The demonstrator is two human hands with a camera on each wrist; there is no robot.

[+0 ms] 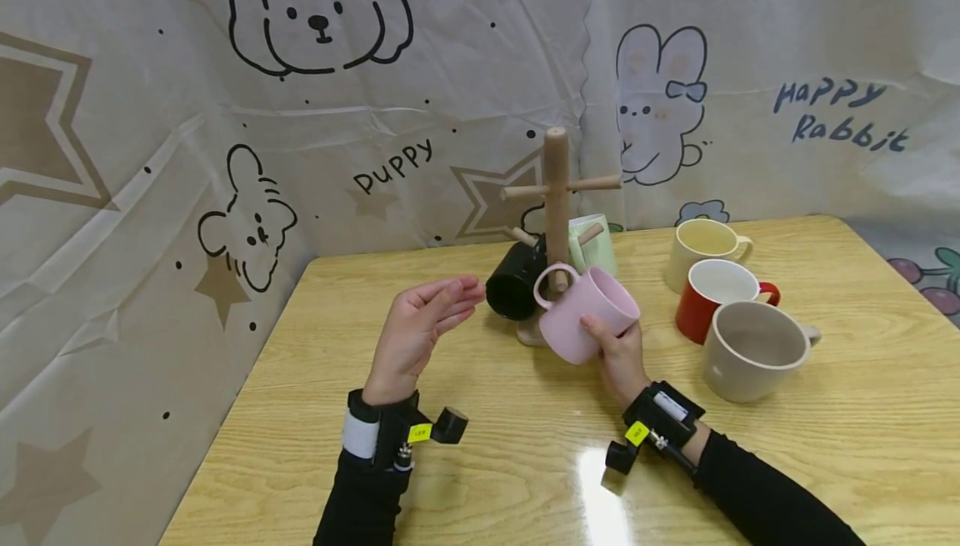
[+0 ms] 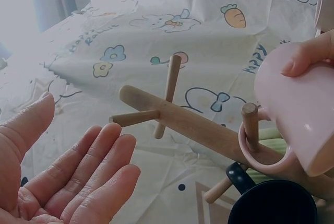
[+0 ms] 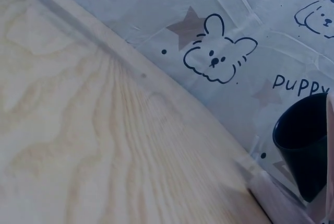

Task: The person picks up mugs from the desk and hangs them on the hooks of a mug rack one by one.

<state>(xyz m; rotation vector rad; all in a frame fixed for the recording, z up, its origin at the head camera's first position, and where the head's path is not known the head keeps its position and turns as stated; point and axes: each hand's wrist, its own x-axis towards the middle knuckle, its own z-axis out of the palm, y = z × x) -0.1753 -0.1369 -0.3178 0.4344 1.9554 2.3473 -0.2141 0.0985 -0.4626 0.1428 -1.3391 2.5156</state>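
Note:
My right hand grips a pink mug by its body, tilted, in front of a wooden mug tree. The mug's handle points toward the post, and in the left wrist view a front peg shows inside the handle loop. A black mug hangs tilted on the tree's left side. Behind the post at right is a pale green mug. My left hand is held up left of the black mug, fingers extended, palm bare. The tree's upper pegs carry nothing.
On the table at right stand a cream mug, a red mug with a white inside, and a large beige mug, close together. A printed cloth hangs behind the table's back and left edges.

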